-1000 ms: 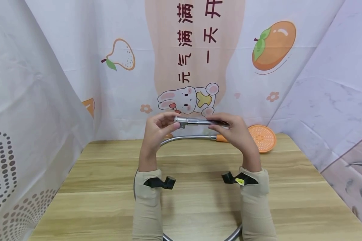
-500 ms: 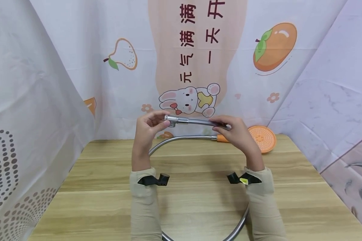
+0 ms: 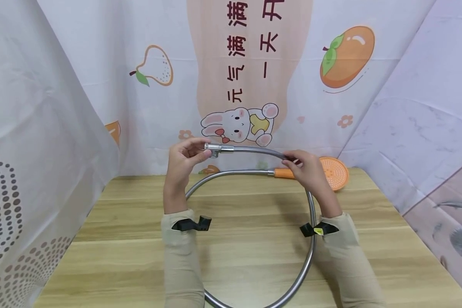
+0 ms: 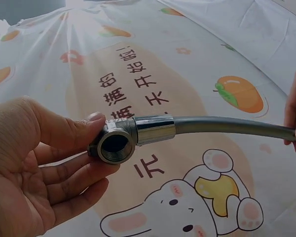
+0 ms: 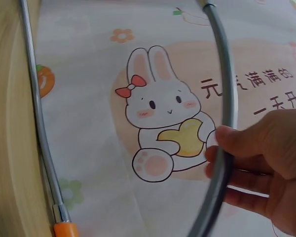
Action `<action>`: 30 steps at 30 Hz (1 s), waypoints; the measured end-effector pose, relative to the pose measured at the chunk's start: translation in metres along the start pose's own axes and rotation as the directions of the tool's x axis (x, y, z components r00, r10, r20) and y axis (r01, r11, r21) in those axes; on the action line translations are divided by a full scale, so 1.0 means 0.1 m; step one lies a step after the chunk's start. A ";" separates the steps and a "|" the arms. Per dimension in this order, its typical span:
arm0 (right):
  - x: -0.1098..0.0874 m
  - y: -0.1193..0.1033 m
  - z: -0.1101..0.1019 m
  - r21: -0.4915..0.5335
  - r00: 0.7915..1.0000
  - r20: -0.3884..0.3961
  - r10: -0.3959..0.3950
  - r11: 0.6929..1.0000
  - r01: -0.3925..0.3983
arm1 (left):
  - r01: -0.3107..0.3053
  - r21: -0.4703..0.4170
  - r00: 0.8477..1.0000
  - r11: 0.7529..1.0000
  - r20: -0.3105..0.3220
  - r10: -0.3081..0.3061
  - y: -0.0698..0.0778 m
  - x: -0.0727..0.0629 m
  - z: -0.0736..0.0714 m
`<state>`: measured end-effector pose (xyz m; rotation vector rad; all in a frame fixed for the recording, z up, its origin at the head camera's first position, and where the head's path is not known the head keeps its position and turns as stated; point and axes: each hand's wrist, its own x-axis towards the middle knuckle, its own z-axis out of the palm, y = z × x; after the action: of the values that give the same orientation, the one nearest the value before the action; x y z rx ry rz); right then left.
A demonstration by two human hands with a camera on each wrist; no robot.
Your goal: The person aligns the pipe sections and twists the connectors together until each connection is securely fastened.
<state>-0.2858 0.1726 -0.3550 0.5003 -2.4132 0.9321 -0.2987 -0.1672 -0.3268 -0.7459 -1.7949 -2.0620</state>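
Note:
In the head view my left hand (image 3: 180, 164) pinches a metal threaded pipe fitting (image 3: 213, 148) between thumb and fingers, up above the table. The left wrist view shows the fitting's round threaded opening (image 4: 116, 148) facing the camera. A chrome sleeve (image 4: 155, 129) joins it to a grey shower hose (image 3: 254, 149). Farther along, my right hand (image 3: 309, 169) pinches that hose, which bows slightly between the hands. From there the hose loops down over the table and around to an orange shower head (image 3: 336, 173) at the back right, its handle partly behind my right hand.
The wooden table (image 3: 250, 231) lies under both forearms. Its back edge meets a printed curtain (image 3: 154, 124) with a rabbit and fruit, and more cloth hangs at both sides. The hose's lower loop (image 3: 296, 280) lies near the front.
My right hand has slid right along the hose, away from the fitting, and my left hand has moved left with the fitting. More hose now shows between the hands, bending more.

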 end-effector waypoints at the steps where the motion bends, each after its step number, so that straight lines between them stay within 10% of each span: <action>1: 0.00 0.02 0.01 -0.014 0.999 -0.040 -0.011 1.000 0.011 | 0.007 -0.001 1.000 1.000 0.009 -0.007 -0.01 0.00 0.01; 7: 0.09 0.11 0.00 -0.119 0.972 -0.204 -0.117 0.988 0.094 | 0.058 0.000 0.998 0.998 0.000 -0.058 -0.07 0.01 0.07; 14: 0.24 0.17 -0.08 -0.222 0.956 -0.188 -0.224 0.958 0.181 | 0.175 0.017 0.984 0.984 0.013 -0.175 -0.15 0.05 0.07; 21: 0.31 0.29 -0.03 -0.237 0.971 -0.066 -0.231 0.949 0.210 | 0.415 0.134 0.902 0.900 0.068 -0.426 -0.27 0.05 -0.02; 30: 0.33 0.39 0.09 -0.244 0.978 0.090 -0.187 0.948 0.203 | 0.478 0.339 0.826 0.811 0.140 -0.545 -0.47 0.09 -0.19</action>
<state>-0.3349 0.1881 -0.3620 0.6678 -2.4406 0.5227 -0.3352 -0.1768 -0.3624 -0.4553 -2.6064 -1.9901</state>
